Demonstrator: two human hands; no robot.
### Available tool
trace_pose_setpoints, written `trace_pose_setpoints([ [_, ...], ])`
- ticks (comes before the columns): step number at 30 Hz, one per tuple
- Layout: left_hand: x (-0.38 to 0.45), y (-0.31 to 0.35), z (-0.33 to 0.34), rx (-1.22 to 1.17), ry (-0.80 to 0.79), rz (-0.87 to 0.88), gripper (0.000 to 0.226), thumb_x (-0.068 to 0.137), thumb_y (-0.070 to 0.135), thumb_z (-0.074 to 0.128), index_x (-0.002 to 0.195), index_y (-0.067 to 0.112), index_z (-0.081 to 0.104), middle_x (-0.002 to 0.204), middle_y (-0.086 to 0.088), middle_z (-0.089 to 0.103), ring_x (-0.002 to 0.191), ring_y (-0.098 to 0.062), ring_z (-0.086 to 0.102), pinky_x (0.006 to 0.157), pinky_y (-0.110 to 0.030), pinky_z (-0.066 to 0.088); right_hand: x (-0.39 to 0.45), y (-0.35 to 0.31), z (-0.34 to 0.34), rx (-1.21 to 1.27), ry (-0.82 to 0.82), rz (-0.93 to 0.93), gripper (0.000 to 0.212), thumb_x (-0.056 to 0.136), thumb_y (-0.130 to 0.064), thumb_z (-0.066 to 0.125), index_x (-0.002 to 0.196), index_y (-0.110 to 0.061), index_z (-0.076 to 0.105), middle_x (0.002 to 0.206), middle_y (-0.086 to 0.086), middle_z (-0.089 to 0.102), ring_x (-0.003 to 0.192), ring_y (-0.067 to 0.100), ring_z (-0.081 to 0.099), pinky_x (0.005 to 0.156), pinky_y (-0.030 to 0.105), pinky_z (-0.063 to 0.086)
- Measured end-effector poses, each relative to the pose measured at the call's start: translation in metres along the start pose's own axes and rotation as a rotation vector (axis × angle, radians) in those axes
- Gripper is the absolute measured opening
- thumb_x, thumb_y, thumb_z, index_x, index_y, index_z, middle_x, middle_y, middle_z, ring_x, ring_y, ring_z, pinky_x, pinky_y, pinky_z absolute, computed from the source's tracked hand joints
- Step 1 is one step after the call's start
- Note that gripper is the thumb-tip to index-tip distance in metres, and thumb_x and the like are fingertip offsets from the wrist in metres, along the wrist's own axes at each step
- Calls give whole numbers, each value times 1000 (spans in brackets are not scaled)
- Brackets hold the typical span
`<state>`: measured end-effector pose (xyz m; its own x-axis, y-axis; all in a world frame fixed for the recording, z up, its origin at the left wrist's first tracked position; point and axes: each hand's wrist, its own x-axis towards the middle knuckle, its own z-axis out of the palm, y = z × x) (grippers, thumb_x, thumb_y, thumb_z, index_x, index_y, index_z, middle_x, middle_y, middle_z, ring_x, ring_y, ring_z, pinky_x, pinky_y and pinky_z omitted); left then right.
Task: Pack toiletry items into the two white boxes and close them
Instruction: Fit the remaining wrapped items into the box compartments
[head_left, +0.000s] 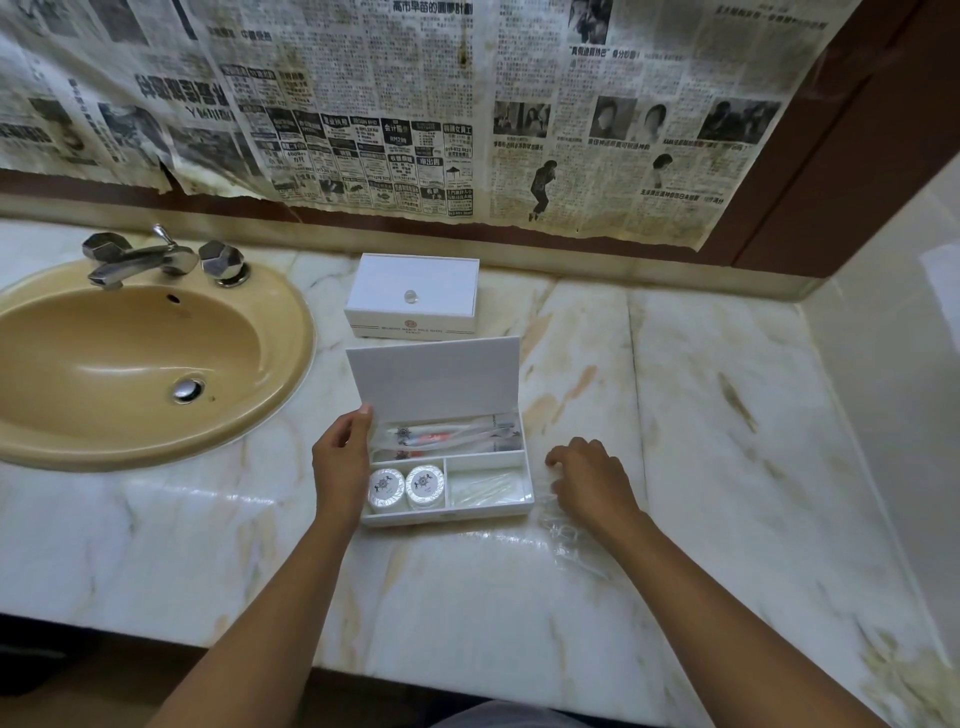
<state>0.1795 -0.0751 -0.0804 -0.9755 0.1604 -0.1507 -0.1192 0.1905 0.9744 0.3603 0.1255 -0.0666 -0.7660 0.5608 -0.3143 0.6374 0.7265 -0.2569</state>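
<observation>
- The open white box (447, 478) sits on the marble counter (701, 415) just in front of the person, its hinged lid (434, 376) standing upright at the back.
- The left hand (340, 462) is at the box's left side, thumb and fingers pinching the lower left edge of the raised lid.
- Inside, the long rear compartment holds wrapped toothbrush packets (449, 434); the front left compartment holds two round foil-wrapped soaps (408, 486) side by side; the front right compartment holds a clear-wrapped item (485, 488) too pale to identify.
- The right hand (589, 480) rests just right of the box, fingers curled down onto a clear plastic wrapper (563, 535) that lies on the counter — whether it actually has hold of the plastic or only presses on it cannot be told.
- The second white box (413, 296) stands behind the open one, near the wall, lid shut, with a small clear knob (410, 296) on top and a printed crest on its front face. The upright lid of the nearer box hides part of its base.
- To the left, set into the counter, is a tan oval basin (78, 405) with a chrome drain (187, 389) and a chrome tap (140, 260) with two faceted handles — well apart from both boxes.
- Yellowed newspaper sheets (363, 104) cover the wall above the counter, their lower edge torn in places.
</observation>
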Motion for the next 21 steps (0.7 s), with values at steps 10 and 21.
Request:
trace_pose_setpoints([
  [10, 0, 0, 0, -7, -2, -7, 26, 99, 30, 56, 90, 10, 70, 81, 6, 67, 71, 3, 57, 67, -6, 43, -4, -2, -6, 126, 16, 18, 24, 82, 4, 46, 84, -18, 55, 90, 0, 59, 88, 20, 53, 66, 28, 38],
  [21, 0, 2, 0, 2, 0, -22, 28, 99, 32, 56, 92, 10, 71, 83, 6, 68, 72, 3, 58, 70, -12, 44, -2, -4, -21, 206, 38, 81, 18, 87, -8, 57, 98, -14, 71, 100, 3, 65, 89, 19, 57, 69, 24, 40],
])
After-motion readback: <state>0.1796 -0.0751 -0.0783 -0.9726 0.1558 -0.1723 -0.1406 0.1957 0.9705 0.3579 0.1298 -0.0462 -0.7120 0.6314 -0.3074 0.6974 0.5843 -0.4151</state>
